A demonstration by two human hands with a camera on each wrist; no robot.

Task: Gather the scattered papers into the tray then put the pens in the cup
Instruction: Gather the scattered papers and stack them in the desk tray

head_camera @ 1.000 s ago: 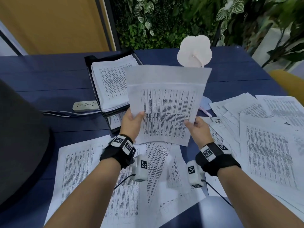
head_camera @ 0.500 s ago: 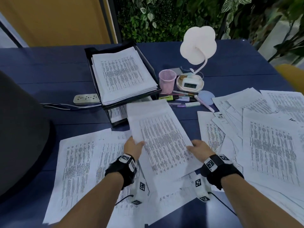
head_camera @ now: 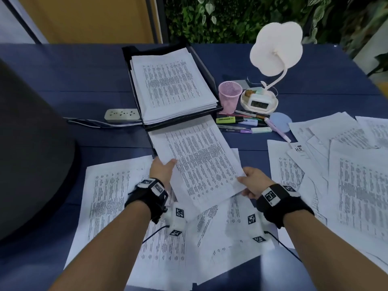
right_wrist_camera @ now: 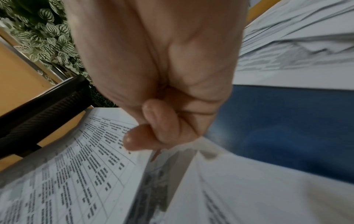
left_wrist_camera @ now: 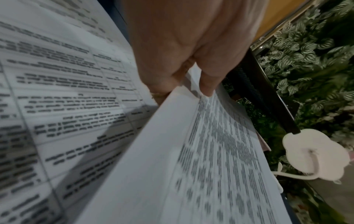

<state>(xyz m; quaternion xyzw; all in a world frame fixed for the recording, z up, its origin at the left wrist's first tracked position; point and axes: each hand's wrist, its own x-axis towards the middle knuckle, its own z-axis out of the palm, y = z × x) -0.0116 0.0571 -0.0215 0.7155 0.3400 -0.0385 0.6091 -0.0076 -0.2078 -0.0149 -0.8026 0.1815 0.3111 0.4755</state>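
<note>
White printed sheets [head_camera: 201, 162] were pinched by the left hand [head_camera: 161, 170] and right hand [head_camera: 253, 181], far end in the black tray's [head_camera: 210, 69] lower shelf. Pens [head_camera: 241, 122] lay beside the pink cup [head_camera: 230, 96] near the table's [head_camera: 63, 70] far edge.

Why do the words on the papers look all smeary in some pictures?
Left wrist view: the held stack sits close and its print streaks with blur. Right wrist view: the hand fills the frame, paper edges soft. Head view: the tray's print is sharper; edges bend.
</note>
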